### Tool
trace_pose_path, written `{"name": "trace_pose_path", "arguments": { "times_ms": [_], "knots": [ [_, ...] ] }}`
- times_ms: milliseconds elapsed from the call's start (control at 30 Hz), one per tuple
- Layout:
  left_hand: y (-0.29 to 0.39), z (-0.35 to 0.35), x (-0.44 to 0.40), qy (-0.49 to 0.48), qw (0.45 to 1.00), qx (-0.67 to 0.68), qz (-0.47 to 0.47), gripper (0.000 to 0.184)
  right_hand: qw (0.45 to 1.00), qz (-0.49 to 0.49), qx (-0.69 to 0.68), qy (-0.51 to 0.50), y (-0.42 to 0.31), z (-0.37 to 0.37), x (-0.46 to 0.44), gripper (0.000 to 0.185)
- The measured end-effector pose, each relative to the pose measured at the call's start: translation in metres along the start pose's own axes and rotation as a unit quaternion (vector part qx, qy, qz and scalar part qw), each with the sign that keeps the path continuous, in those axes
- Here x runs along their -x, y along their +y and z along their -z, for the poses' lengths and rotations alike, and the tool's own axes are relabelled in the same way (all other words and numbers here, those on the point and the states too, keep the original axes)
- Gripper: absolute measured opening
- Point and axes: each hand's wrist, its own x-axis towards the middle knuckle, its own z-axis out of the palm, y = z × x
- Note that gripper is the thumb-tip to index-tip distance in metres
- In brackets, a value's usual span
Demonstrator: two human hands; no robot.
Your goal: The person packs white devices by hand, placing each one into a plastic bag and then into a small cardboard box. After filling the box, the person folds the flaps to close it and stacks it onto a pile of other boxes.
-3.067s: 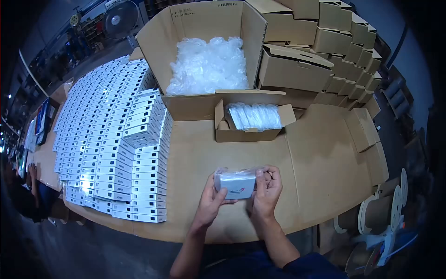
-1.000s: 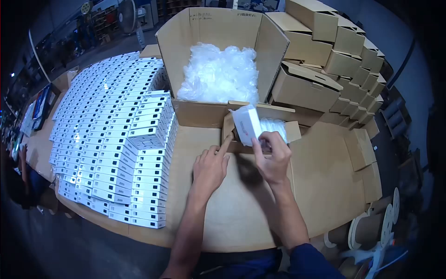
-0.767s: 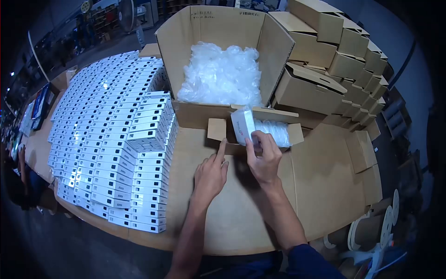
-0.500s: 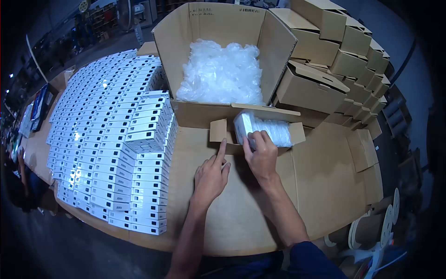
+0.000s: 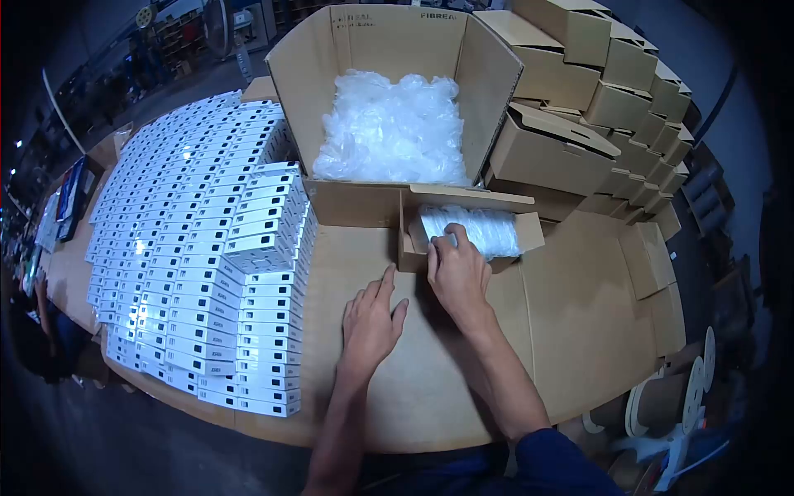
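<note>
A small open cardboard box (image 5: 411, 260) holds a row of white packets (image 5: 488, 231) in clear plastic wrap. My right hand (image 5: 459, 273) is over its front left part, fingers bent and pressed against the leftmost packets; its fingertips are partly hidden, so what they grip cannot be made out. My left hand (image 5: 370, 324) hovers or rests just in front of the box's left corner, holding nothing, with its index finger stretched forward and its thumb apart.
Stacked white boxes (image 5: 198, 248) cover the left of the table (image 5: 413, 397). Behind the small box stands a large carton (image 5: 488, 107) of clear plastic bags (image 5: 393, 128). Brown boxes (image 5: 554, 149) are piled at the back right. A co-worker's arm (image 5: 43, 310) shows far left.
The wrapped white packet in my right hand has gone down into the left part of the small box. The box's left flap has swung up, and my left index finger has drawn back from it.
</note>
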Motion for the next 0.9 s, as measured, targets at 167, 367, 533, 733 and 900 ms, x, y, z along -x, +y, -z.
{"name": "trace_pose_path", "arguments": {
  "times_ms": [167, 367, 533, 733, 900],
  "knots": [
    [0.01, 0.021, 0.022, 0.015, 1.0, 0.018, 0.005, 0.059, 1.0, -0.008, -0.01, -0.026, 0.001, 0.007, 0.018, 0.035],
    [0.031, 0.099, 0.066, 0.052, 0.998, -0.004, -0.025, 0.054, 0.987, 0.038, -0.149, 0.045, -0.009, 0.012, 0.03, 0.055],
    [0.015, 0.154, 0.071, 0.112, 0.988, -0.104, -0.017, 0.057, 0.969, 0.171, -0.178, 0.004, -0.047, 0.017, 0.016, 0.059],
    [-0.03, 0.176, 0.05, 0.132, 0.978, -0.146, -0.074, 0.061, 0.921, 0.236, -0.267, -0.155, -0.089, 0.012, -0.014, 0.072],
    [-0.041, 0.167, 0.027, 0.144, 0.972, -0.169, -0.076, 0.066, 0.899, 0.305, -0.274, -0.155, -0.13, 0.0, -0.04, 0.078]
  ]
}}
